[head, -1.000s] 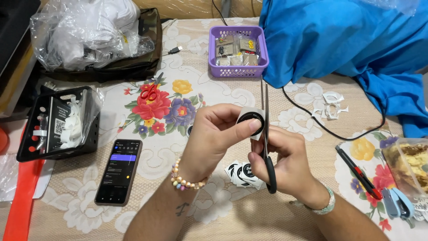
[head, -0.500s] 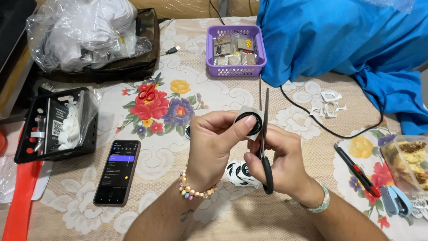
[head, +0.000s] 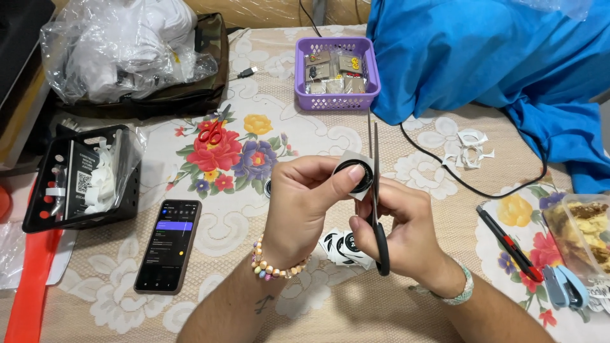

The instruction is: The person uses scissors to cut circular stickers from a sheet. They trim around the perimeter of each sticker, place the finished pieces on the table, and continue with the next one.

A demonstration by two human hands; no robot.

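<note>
My left hand [head: 305, 203] pinches a small white paper piece with a round black sticker [head: 353, 174] on it, held above the table. My right hand [head: 406, 232] grips black-handled scissors [head: 376, 190], blades pointing away from me and set against the paper's right edge. Under my hands lies a small pile of cut round black-and-white stickers [head: 343, 244]. White paper offcuts [head: 469, 147] lie on the cloth to the right.
A purple basket [head: 337, 98] of small packets stands at the back, beside blue fabric [head: 483, 57]. A phone [head: 168, 244] and a black tray [head: 79, 181] sit left; small red scissors [head: 213, 130] lie on the flowered cloth. A red-black cutter [head: 509, 244] lies right, by a black cable [head: 445, 171].
Both hands have shifted slightly toward the far side with the paper and scissors; the sticker has turned a little in my left fingers.
</note>
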